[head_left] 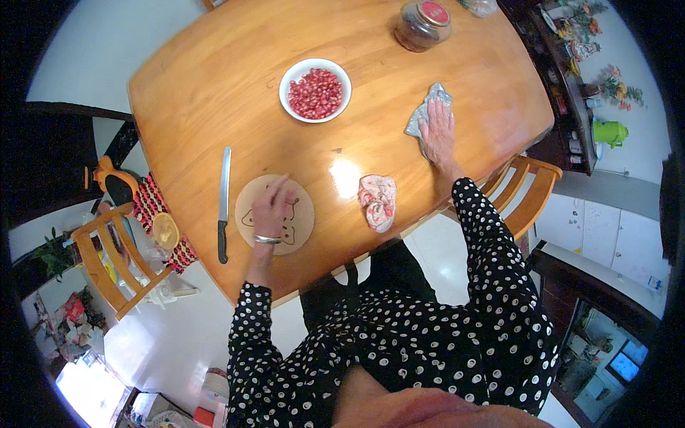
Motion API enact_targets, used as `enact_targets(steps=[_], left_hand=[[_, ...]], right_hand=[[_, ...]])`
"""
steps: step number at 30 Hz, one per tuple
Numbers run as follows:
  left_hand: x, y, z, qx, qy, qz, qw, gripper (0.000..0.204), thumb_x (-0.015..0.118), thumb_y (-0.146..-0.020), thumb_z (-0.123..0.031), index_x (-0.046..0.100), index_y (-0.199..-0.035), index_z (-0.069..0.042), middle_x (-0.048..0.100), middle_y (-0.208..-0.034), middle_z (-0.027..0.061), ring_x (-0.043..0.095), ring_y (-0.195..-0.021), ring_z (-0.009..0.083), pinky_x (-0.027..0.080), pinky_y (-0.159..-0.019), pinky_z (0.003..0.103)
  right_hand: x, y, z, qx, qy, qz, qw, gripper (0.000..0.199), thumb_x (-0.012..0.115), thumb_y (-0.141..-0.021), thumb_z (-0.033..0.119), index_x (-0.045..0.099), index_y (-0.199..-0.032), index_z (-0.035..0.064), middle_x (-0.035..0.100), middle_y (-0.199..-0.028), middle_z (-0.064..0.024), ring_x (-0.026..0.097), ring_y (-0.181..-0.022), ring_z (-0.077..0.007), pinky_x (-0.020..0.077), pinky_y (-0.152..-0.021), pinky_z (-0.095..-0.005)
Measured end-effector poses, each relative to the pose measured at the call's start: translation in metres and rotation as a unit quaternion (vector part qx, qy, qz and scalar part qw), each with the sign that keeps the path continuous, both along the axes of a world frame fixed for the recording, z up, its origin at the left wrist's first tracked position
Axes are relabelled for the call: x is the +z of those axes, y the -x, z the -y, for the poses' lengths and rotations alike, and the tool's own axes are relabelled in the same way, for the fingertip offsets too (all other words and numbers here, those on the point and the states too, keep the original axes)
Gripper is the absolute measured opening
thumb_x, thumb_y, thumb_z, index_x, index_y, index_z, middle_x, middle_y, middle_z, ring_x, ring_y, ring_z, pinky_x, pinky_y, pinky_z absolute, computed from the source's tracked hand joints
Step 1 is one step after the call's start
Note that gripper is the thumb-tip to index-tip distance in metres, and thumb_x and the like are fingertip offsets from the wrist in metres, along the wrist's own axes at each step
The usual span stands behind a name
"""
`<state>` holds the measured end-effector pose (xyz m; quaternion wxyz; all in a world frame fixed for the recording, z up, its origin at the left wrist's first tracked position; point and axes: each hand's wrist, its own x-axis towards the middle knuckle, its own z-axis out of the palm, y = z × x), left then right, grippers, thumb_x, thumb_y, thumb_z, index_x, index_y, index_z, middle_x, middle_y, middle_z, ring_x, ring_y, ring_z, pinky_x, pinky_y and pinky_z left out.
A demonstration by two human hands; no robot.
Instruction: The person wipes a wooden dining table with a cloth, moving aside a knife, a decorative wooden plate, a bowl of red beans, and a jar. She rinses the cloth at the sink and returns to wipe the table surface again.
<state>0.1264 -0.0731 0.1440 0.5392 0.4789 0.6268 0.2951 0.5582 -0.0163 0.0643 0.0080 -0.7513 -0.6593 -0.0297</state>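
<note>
My right hand lies flat on a crumpled grey-blue cloth at the table's right side, fingers stretched out over it. My left hand, a silver bangle at its wrist, is over a round beige board with a dark cartoon animal drawing. Its fingers are apart and slightly blurred, with nothing seen in them; whether they touch the board I cannot tell. Left of the board is a knife with a black handle. Between my hands lies a piece of pomegranate peel. Farther back, a white bowl holds red pomegranate seeds.
Toward the back right of the wooden table stands a glass jar with a red-topped lid. One wooden chair is beyond the left edge, another by the right edge. A dark shelf stands at right.
</note>
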Motion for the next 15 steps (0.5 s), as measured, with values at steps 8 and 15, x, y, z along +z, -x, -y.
enact_targets(steps=[8,15], left_hand=[[0.015,-0.101,-0.034,-0.088,-0.07,-0.06,0.992,0.055,0.071,-0.082,-0.017,0.051,-0.131,-0.003,0.058,-0.116,0.0136,0.061,-0.101,0.0237,0.053,-0.08,0.033],[0.048,-0.198,-0.167,-0.16,-0.361,-0.183,0.9,0.068,0.082,-0.071,-0.027,0.051,-0.125,0.003,0.055,-0.12,0.0191,0.052,-0.113,0.0351,0.045,-0.096,0.042]], right_hand=[[0.03,0.044,-0.005,0.282,0.102,-0.146,0.943,0.064,0.051,-0.095,0.036,0.031,-0.149,0.01,0.027,-0.157,-0.0103,0.023,-0.145,-0.0274,0.0143,-0.118,-0.0485],[0.017,-0.056,-0.017,0.095,0.0,-0.085,0.992,0.063,0.049,-0.096,0.038,0.03,-0.149,0.0095,0.027,-0.156,-0.0107,0.025,-0.144,-0.0292,0.0176,-0.117,-0.0491]])
